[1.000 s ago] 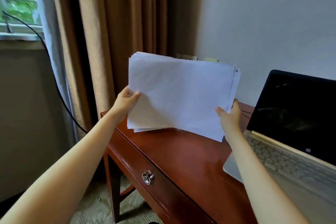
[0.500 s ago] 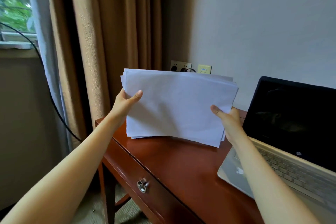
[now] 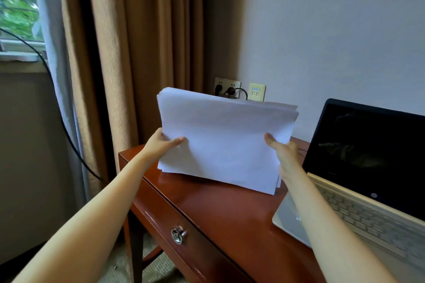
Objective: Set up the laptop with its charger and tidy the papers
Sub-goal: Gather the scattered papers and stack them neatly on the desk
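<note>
A stack of white papers [image 3: 225,138] stands upright on its long lower edge, which touches or nearly touches the wooden desk [image 3: 230,220]. My left hand [image 3: 164,143] grips the stack's left edge, thumb on the front. At the right edge my right hand [image 3: 281,148] holds it the same way. An open laptop [image 3: 358,181] with a dark screen sits on the desk at the right. A black charger plug [image 3: 231,91] with its cable is in the wall socket behind the papers; the rest of the cable is hidden.
A desk drawer with a metal ring pull [image 3: 177,234] faces me. Brown curtains [image 3: 138,53] hang left of the desk, beside a window [image 3: 18,7]. A black cable [image 3: 62,122] runs down from the window sill. Carpet shows below the desk.
Both hands have lowered the paper stack toward the desk, and its edges are more even. The socket behind the papers has come into view.
</note>
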